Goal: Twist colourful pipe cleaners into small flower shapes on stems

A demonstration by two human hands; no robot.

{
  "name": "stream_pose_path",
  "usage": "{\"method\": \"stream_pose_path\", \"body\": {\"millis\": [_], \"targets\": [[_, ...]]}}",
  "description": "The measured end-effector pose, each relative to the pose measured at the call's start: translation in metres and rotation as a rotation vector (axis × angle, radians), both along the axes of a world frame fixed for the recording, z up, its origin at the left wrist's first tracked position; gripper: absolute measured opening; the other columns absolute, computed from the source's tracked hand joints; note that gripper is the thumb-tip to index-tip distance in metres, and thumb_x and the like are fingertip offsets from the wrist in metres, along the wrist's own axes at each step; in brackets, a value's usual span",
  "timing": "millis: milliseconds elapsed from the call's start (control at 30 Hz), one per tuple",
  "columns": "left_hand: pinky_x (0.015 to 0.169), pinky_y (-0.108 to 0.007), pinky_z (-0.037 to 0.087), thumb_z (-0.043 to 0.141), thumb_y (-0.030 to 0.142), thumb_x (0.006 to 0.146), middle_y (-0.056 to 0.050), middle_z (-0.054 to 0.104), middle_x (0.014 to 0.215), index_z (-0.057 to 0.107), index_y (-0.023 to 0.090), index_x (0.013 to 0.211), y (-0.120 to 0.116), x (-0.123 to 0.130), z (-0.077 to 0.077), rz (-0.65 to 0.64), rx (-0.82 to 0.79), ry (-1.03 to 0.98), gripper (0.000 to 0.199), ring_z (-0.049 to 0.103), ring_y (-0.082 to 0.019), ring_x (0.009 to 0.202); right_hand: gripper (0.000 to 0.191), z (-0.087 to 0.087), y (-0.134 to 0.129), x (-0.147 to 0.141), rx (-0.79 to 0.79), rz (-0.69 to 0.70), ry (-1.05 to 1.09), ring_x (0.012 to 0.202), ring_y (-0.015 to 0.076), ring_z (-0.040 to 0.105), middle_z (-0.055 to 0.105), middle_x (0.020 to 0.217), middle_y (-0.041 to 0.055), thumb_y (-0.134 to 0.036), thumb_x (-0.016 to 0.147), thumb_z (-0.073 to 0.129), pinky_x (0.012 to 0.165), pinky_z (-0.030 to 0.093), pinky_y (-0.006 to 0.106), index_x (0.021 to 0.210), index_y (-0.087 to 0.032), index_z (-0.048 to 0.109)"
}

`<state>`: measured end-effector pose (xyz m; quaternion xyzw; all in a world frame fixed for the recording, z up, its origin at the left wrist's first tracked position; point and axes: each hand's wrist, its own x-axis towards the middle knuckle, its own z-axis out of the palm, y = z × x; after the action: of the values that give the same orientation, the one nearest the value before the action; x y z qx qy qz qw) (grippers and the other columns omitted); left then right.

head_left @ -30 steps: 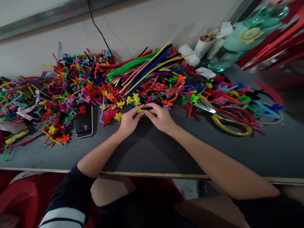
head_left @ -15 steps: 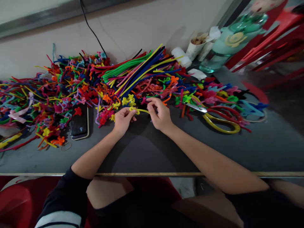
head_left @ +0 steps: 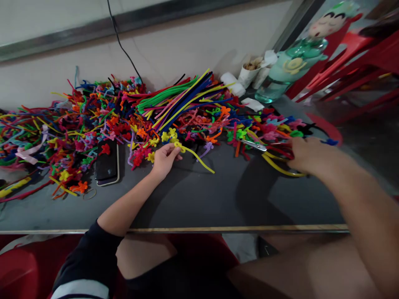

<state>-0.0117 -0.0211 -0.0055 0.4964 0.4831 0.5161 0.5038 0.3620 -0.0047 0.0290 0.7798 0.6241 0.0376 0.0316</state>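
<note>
Between the thumb and fingers of my left hand (head_left: 166,158) is a yellow pipe cleaner (head_left: 199,161). Its near end is curled into small loops at my fingertips, while the long tail sticks out to the right over the dark table. My right hand (head_left: 304,155) is over the yellow handle (head_left: 277,167) of a pair of scissors, touching or just above it. Its fingers are partly hidden and blurred. The scissors' metal blades (head_left: 254,145) point left and rest against colourful pipe-cleaner pieces. Several yellow pipe-cleaner flowers (head_left: 169,135) lie just beyond my left hand.
A wide heap of coloured pipe-cleaner pieces (head_left: 84,120) runs along the wall, with a bundle of straight pipe cleaners (head_left: 183,101) on top. A phone (head_left: 107,164) lies at left. Paper cups (head_left: 249,74) and a green figure-shaped bottle (head_left: 282,74) stand at back right.
My right hand has let go of the yellow pipe cleaner and moved right to the scissors' handle. The tail now hangs free from my left hand. The view has shifted slightly.
</note>
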Motion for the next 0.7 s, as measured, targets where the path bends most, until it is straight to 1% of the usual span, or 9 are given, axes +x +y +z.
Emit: {"method": "stream_pose_path", "body": {"millis": [33,100,233,300,400,467,567,633,700], "targets": [[0.054,-0.021,0.049,0.068,0.038,0.078,0.002,0.064,0.065,0.064,0.015,0.085,0.0,0.0,0.001,0.001,-0.006,0.0,0.024,0.06,-0.008,0.053,0.033,-0.001,0.002,0.005,-0.108,-0.02,0.018,0.066,0.0209,0.06,0.066,0.092,0.0248,-0.009,0.057,0.077,0.053,0.032,0.034,0.089,-0.012,0.067],[0.051,-0.02,0.046,0.069,0.04,0.076,0.003,0.06,0.057,0.063,0.015,0.08,-0.001,0.0,0.002,0.003,-0.018,-0.002,0.026,0.058,-0.007,0.049,0.036,0.001,0.006,0.003,-0.255,-0.044,0.05,0.067,0.0204,0.059,0.067,0.094,0.0234,-0.013,0.061,0.077,0.054,0.033,0.034,0.095,-0.014,0.065],[0.047,-0.018,0.042,0.07,0.042,0.074,0.005,0.057,0.05,0.062,0.016,0.076,-0.003,-0.001,0.006,0.016,-0.047,0.0,0.027,0.055,-0.007,0.045,0.029,0.012,0.009,-0.014,-0.278,-0.018,0.02,0.065,0.0205,0.059,0.068,0.088,0.0228,-0.015,0.066,0.073,0.056,0.034,0.034,0.093,-0.015,0.063],[0.046,-0.018,0.041,0.071,0.044,0.072,0.005,0.056,0.049,0.062,0.016,0.075,-0.003,-0.001,0.007,0.021,-0.057,-0.007,0.029,0.054,-0.006,0.043,0.025,0.012,0.01,-0.015,-0.341,0.007,0.052,0.062,0.02,0.058,0.069,0.083,0.0193,-0.014,0.064,0.074,0.057,0.036,0.034,0.087,-0.018,0.063],[0.045,-0.018,0.039,0.074,0.047,0.068,0.005,0.056,0.05,0.061,0.016,0.073,-0.003,0.0,0.008,0.013,-0.058,-0.03,0.034,0.052,-0.006,0.041,0.026,0.008,0.006,-0.008,-0.432,0.06,0.054,0.072,0.0221,0.062,0.07,0.089,0.0169,-0.016,0.06,0.076,0.061,0.04,0.033,0.082,-0.019,0.063],[0.044,-0.018,0.039,0.074,0.049,0.067,0.005,0.055,0.05,0.061,0.016,0.072,-0.004,0.0,0.008,0.01,-0.051,-0.028,0.036,0.052,-0.005,0.041,0.03,0.007,0.002,-0.006,-0.453,0.075,-0.008,0.081,0.0242,0.064,0.07,0.097,0.0168,-0.019,0.064,0.073,0.063,0.041,0.031,0.093,-0.018,0.063],[0.044,-0.018,0.038,0.073,0.051,0.069,0.005,0.054,0.049,0.061,0.015,0.071,-0.004,0.0,0.008,0.015,-0.042,0.002,0.038,0.051,-0.006,0.041,0.033,0.016,-0.006,-0.014,-0.411,0.159,-0.092,0.093,0.0259,0.064,0.068,0.108,0.0168,-0.021,0.076,0.062,0.067,0.041,0.03,0.108,-0.014,0.06],[0.044,-0.018,0.038,0.069,0.052,0.073,0.005,0.053,0.047,0.061,0.015,0.073,-0.003,-0.001,0.008,0.02,-0.047,0.012,0.037,0.052,-0.006,0.041,0.027,0.023,-0.011,-0.024,-0.381,0.178,-0.102,0.094,0.0264,0.064,0.068,0.107,0.0156,-0.026,0.08,0.058,0.068,0.041,0.03,0.105,-0.014,0.061],[0.044,-0.017,0.037,0.065,0.051,0.077,0.005,0.053,0.047,0.061,0.015,0.075,-0.003,-0.001,0.008,0.025,-0.051,0.005,0.036,0.052,-0.006,0.041,0.018,0.028,-0.014,-0.033,-0.342,0.173,-0.059,0.086,0.0254,0.064,0.069,0.096,0.0136,-0.029,0.082,0.057,0.067,0.04,0.029,0.091,-0.015,0.064]]}}
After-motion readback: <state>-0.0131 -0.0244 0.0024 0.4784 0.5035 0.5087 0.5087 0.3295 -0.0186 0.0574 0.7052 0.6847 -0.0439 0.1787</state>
